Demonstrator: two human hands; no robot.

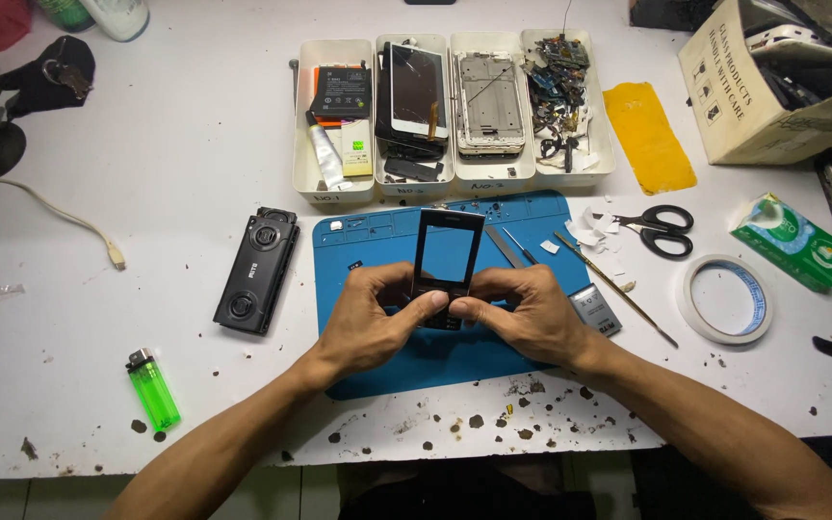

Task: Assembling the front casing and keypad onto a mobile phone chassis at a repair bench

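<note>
Both hands grip the lower end of a black phone front frame (447, 252) with an open screen window, held over a blue work mat (522, 226). My left hand (370, 318) clasps its left side, thumb pressed on the keypad part. My right hand (522, 310) clasps its right side, thumb meeting the left thumb at the frame's bottom. The frame's upper half stands free above the fingers.
Four white trays (334, 188) hold phone parts at the back. A black speaker (256, 270) and green lighter (154, 389) lie left. Scissors (660, 227), a tape roll (726, 299), thin tools (613, 286), a small battery (595, 310), a green tissue pack (791, 241), a yellow cloth (649, 137) and a cardboard box (772, 82) lie right.
</note>
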